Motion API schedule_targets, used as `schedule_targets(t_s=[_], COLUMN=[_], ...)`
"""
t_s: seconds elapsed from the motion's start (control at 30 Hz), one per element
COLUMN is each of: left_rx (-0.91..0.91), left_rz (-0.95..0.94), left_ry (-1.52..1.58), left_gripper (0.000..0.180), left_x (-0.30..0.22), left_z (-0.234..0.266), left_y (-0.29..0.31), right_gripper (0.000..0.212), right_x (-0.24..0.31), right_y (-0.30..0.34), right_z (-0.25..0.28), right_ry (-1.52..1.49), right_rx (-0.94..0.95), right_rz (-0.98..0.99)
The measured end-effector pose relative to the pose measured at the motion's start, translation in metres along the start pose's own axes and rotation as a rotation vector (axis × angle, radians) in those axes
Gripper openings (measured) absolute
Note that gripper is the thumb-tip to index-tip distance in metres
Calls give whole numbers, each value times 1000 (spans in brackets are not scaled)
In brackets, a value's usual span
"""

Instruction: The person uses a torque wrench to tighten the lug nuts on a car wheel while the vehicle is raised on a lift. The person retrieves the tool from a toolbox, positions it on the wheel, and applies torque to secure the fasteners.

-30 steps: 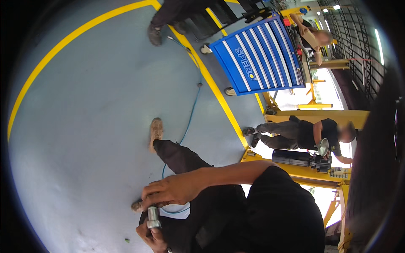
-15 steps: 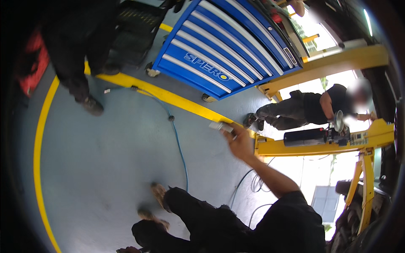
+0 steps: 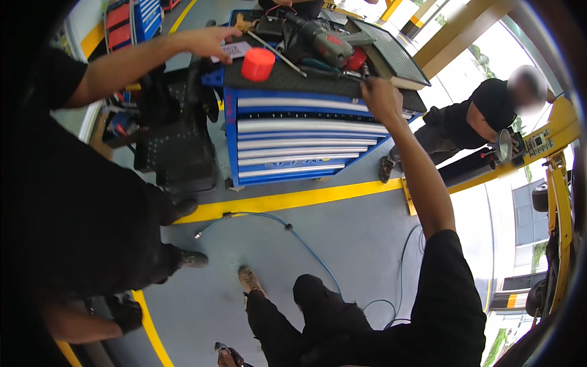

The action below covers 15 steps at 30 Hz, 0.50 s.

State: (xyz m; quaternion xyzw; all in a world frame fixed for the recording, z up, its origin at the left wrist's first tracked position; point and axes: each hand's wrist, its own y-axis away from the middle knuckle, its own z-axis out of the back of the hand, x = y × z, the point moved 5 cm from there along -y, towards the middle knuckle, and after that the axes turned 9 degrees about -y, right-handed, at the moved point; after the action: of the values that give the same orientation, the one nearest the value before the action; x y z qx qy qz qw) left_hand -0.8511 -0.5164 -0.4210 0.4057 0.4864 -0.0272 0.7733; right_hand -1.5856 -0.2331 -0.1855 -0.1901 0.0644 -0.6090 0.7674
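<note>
My right hand [image 3: 383,101] reaches over the front right edge of a blue tool chest [image 3: 230,140]. Its fingers are curled down on the dark top mat, close to a red object [image 3: 356,59] and blue-handled pliers [image 3: 320,67]; whatever they grip is hidden. Low in the picture, my left hand [image 3: 227,355] is closed around something dark with a shiny tip, too small to name. A grey power tool [image 3: 328,44] lies on the chest. Further left are a thin metal rod [image 3: 275,54], a bright red faceted container [image 3: 258,65] and a printed white card [image 3: 235,50].
A co-worker's hand [image 3: 211,43] extends over the chest's left side. Another person [image 3: 465,122] stands right, by a yellow lift post [image 3: 550,134]. A mesh-topped case [image 3: 391,52] sits on the chest. A blue hose [image 3: 312,251] crosses the floor; a black cart [image 3: 177,147] stands left.
The view has swung up and nearer to the chest, so its top now shows. My right hand, earlier holding a small pale object over the floor, has come to the chest top.
</note>
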Motion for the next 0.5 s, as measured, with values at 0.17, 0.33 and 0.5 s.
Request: schedule_targets(t_s=[0.17,0.33,0.5], left_rx=[137,295,294], left_rz=[-63,-171,-375], left_ry=[-131,-191,-250], left_gripper=[40,35,44], left_x=[-113,-256,-383], left_z=[-42,-133,-238], left_y=[-47,-66,-49], right_gripper=[27,48,81], right_x=[42,-5,34], right_y=[-62,-266,-313], right_z=[52,-11,-112], right_ry=[-172,-279,-383], right_rx=[-152,194,653], right_rz=[213,224,109])
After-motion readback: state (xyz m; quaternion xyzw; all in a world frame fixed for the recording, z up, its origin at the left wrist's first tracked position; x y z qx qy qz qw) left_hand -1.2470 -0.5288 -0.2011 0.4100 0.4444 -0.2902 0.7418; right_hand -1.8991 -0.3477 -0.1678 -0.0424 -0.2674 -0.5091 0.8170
